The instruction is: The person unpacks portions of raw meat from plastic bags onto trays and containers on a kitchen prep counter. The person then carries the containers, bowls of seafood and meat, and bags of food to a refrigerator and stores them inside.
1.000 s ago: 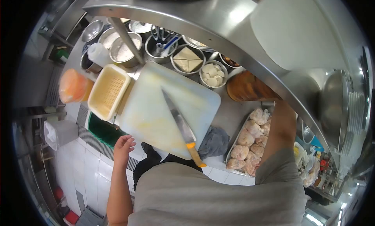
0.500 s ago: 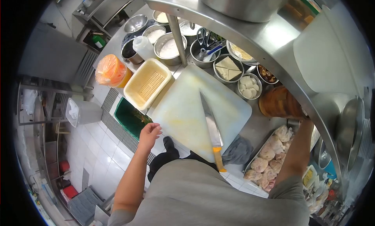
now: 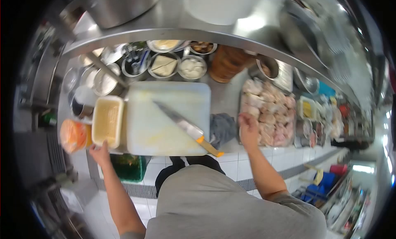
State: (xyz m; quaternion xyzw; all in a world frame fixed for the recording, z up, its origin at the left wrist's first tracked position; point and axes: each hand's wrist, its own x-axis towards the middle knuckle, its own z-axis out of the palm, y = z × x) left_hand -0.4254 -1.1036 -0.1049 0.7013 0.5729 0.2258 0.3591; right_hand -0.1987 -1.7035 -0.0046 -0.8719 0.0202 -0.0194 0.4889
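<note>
My left hand is at the near end of a cream plastic basket, its thumb at the rim and fingers closed about the corner. My right hand, blurred, is over the left edge of a tray of raw chicken pieces; whether its fingers grip anything is unclear. Between my hands lies a white cutting board. A knife with a yellow handle rests diagonally on it, the handle past the near edge. A grey cloth is bunched between board and tray.
Behind the board stand bowls with white slabs and white round pieces, and a brown wooden container. A steel shelf overhangs them. An orange-wrapped tub sits at left; a green bin is below the counter.
My view has swung to the right. My left hand has gone from the air beside the board to the basket. My right hand has come back from behind the shelf to the chicken tray.
</note>
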